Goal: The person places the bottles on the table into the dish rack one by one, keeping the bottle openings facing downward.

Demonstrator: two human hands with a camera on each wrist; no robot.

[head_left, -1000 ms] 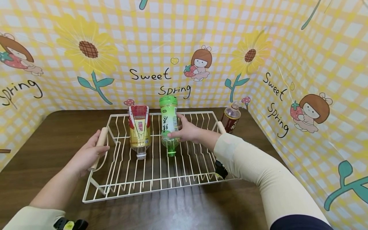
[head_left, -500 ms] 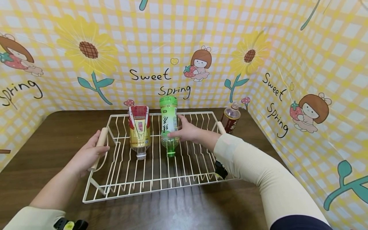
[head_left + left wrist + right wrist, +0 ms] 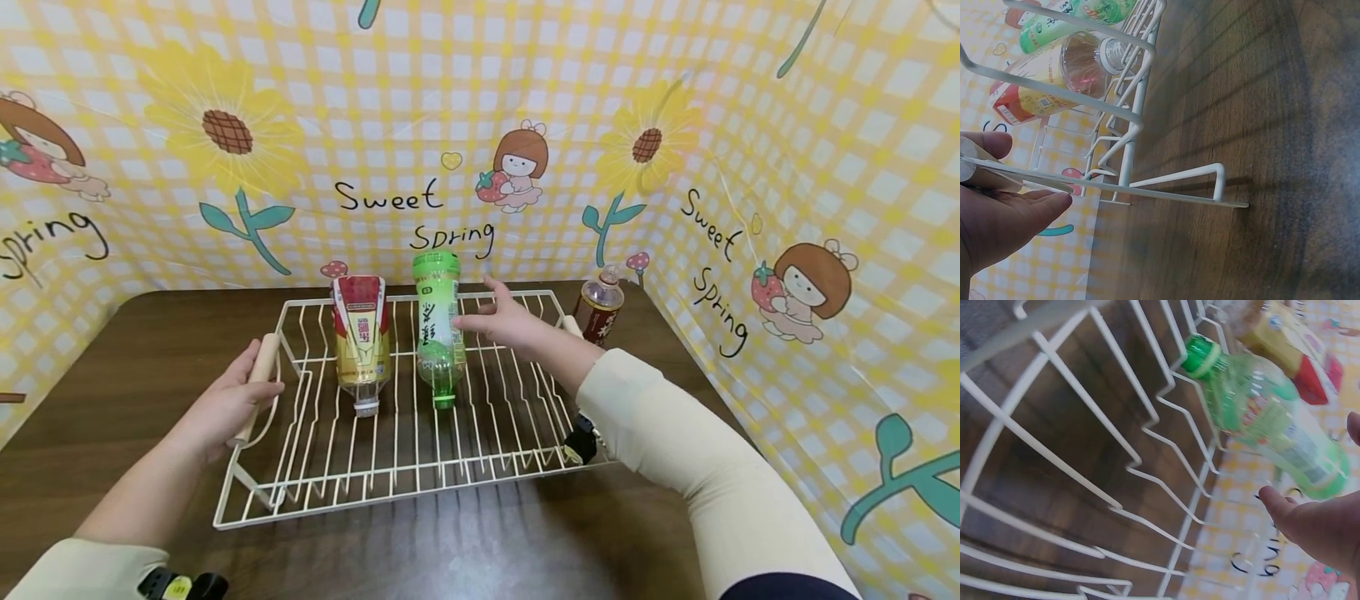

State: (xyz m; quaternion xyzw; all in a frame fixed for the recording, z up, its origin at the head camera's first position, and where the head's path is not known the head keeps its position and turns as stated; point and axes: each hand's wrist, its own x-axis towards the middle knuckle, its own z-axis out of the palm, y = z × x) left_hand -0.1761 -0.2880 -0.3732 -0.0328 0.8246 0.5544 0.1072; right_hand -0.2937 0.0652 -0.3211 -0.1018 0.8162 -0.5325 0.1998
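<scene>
My left hand (image 3: 228, 404) grips the pale wooden handle (image 3: 259, 375) at the left end of a white wire dish rack (image 3: 375, 502). Upside down in the rack, cap low, leans a green tea bottle (image 3: 438, 325). A red and gold drink bottle (image 3: 362, 333) stands the same way to its left. My right hand (image 3: 510, 323) is beside the green bottle, fingers spread and holding nothing. Its thumb overlaps the bottle's edge in the head view, but the right wrist view shows a gap between the hand (image 3: 1322, 528) and the bottle (image 3: 1272, 419).
Behind the rack's right handle (image 3: 572, 326), a dark-labelled bottle (image 3: 598, 312) stands upright on the brown wooden table (image 3: 480, 550). A yellow checked cloth (image 3: 300, 150) with printed flowers and figures hangs around the back and sides.
My right hand has let go of the green bottle and drawn back to the right. The bottle stays leaning in the rack. My left hand keeps its grip on the handle.
</scene>
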